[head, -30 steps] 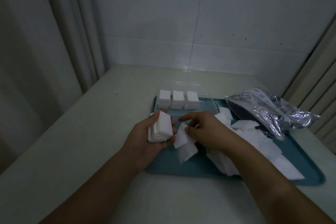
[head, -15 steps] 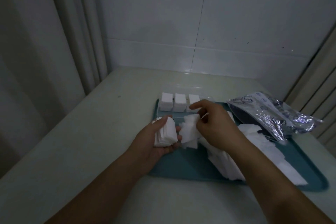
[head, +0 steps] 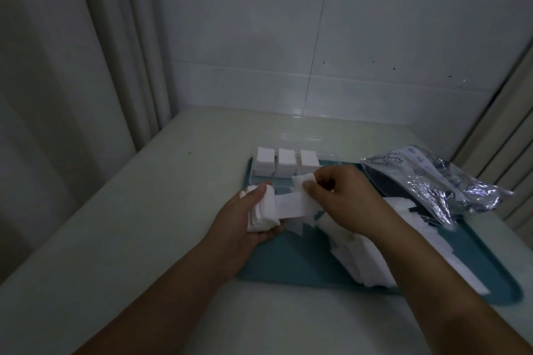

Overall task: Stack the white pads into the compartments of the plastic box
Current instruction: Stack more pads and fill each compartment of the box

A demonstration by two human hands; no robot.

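My left hand grips a thick stack of white pads over the left edge of the teal tray. My right hand pinches a few loose pads right beside that stack, touching it. The clear plastic box stands at the far left of the tray, with three white stacks filling its left compartments. A loose heap of white pads lies on the tray under and right of my right forearm.
A crumpled silver foil bag lies on the tray's far right. The tray sits on a pale table set against a tiled wall, with a curtain on the left and another at the right edge.
My right hand lifted loose pads from the tray and brought them left against the stack in my left hand. The camera view tilted upward slightly.
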